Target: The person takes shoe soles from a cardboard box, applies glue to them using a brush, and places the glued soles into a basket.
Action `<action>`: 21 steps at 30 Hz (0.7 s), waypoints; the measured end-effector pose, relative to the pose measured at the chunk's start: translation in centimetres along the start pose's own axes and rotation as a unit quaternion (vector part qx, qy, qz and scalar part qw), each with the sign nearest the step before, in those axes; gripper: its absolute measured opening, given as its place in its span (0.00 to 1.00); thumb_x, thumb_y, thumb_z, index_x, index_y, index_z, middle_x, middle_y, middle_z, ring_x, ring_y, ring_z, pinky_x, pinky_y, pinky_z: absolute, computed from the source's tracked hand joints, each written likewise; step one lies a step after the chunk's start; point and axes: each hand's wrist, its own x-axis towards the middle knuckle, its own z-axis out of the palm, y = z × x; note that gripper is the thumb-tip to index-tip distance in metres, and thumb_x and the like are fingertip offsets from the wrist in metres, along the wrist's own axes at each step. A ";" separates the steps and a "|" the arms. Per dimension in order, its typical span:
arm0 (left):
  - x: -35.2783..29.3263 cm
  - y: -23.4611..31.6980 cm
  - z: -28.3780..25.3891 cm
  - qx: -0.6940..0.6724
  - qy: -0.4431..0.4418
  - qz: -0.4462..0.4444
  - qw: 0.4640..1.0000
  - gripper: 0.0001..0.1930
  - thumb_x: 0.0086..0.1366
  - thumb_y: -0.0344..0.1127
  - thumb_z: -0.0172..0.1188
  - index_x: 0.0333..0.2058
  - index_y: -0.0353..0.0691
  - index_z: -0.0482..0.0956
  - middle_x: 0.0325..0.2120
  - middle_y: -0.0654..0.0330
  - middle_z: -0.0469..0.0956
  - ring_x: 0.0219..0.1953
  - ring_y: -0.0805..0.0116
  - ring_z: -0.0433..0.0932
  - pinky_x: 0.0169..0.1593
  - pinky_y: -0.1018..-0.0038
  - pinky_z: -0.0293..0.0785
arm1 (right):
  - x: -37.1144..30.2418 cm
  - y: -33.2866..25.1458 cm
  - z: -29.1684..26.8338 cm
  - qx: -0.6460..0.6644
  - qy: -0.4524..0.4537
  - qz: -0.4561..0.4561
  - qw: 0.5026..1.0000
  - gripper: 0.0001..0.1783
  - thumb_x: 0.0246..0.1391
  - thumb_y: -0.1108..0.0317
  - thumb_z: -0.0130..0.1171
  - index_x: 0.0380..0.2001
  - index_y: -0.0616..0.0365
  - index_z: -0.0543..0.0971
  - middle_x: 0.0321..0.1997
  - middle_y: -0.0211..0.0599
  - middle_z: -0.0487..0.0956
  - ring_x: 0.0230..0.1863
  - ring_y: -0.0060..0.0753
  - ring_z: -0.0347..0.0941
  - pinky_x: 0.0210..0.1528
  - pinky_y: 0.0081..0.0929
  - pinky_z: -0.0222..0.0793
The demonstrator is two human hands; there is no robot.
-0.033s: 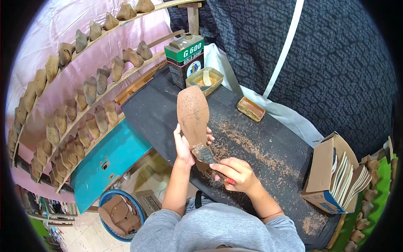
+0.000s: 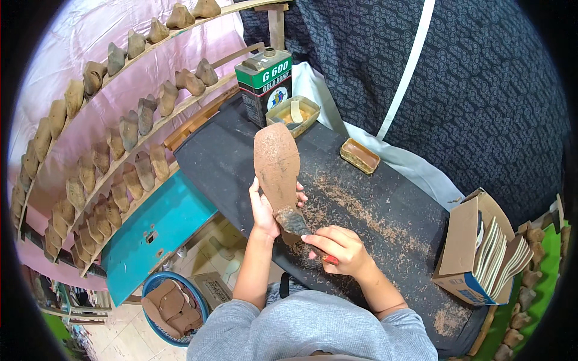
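Observation:
A brown shoe sole (image 2: 276, 159) is held up over the table, its rounded toe end pointing away from me. My left hand (image 2: 264, 210) grips it around the narrower middle, thumb on one edge and fingertips showing at the other. In my right hand (image 2: 342, 249) is a brush (image 2: 293, 221) with a dark, worn head and a reddish handle, mostly covered by my fingers. The brush head lies against the near end of the sole, partly hiding it. Faint dark marks run along the sole's surface.
Brown shavings (image 2: 355, 207) litter the black-covered table (image 2: 223, 150). At its far side stand a green-and-black can (image 2: 265, 84), a glue-stained tray (image 2: 310, 123) and a small tin (image 2: 360, 156). A carton (image 2: 460, 240) of soles is right; shoe lasts (image 2: 128, 129) line racks left; a blue basket (image 2: 150, 283) sits below.

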 end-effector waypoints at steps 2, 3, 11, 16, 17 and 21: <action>0.1 -0.2 0.0 -0.011 -0.011 0.005 1.000 0.41 0.62 0.67 0.24 0.47 0.31 0.68 0.35 0.50 0.75 0.32 0.59 0.77 0.37 0.68 0.74 | -0.3 0.1 -0.1 0.008 -0.011 0.008 1.000 0.26 0.26 0.76 0.62 0.38 0.61 0.78 0.31 0.40 0.75 0.31 0.39 0.75 0.33 0.30 0.74; 0.3 -0.3 0.0 -0.011 -0.012 0.004 1.000 0.41 0.62 0.67 0.24 0.47 0.31 0.68 0.35 0.50 0.75 0.32 0.59 0.77 0.37 0.68 0.74 | -0.4 0.2 -0.2 0.006 -0.013 0.011 1.000 0.25 0.26 0.76 0.62 0.38 0.61 0.78 0.31 0.39 0.75 0.30 0.39 0.75 0.33 0.30 0.74; 0.8 0.1 0.8 -0.001 -0.032 0.072 0.997 0.39 0.66 0.65 0.22 0.53 0.33 0.65 0.39 0.49 0.75 0.34 0.61 0.76 0.37 0.68 0.75 | 0.2 0.2 -1.4 0.034 -0.025 0.019 0.999 0.24 0.27 0.75 0.64 0.37 0.61 0.79 0.30 0.40 0.75 0.28 0.39 0.75 0.31 0.30 0.73; 0.8 -0.1 0.9 -0.008 -0.055 0.044 0.997 0.41 0.65 0.66 0.21 0.55 0.33 0.63 0.45 0.47 0.73 0.35 0.62 0.76 0.38 0.68 0.76 | 0.8 0.4 -1.0 -0.013 0.056 -0.011 0.998 0.21 0.34 0.72 0.67 0.38 0.61 0.79 0.29 0.39 0.75 0.26 0.37 0.74 0.28 0.29 0.71; 0.7 -0.2 1.1 -0.030 -0.066 0.027 0.997 0.41 0.65 0.66 0.21 0.56 0.33 0.62 0.47 0.46 0.72 0.36 0.63 0.76 0.39 0.69 0.76 | 0.9 0.5 -0.8 -0.013 0.056 -0.010 0.998 0.21 0.34 0.72 0.67 0.38 0.61 0.79 0.29 0.39 0.75 0.26 0.37 0.74 0.28 0.29 0.71; 0.5 -0.3 1.8 -0.051 -0.103 0.036 0.993 0.40 0.65 0.64 0.22 0.58 0.33 0.61 0.51 0.45 0.70 0.39 0.63 0.75 0.40 0.70 0.76 | 0.8 0.9 -0.2 -0.028 0.066 -0.018 0.997 0.21 0.35 0.71 0.67 0.38 0.62 0.79 0.29 0.39 0.74 0.25 0.36 0.73 0.27 0.28 0.71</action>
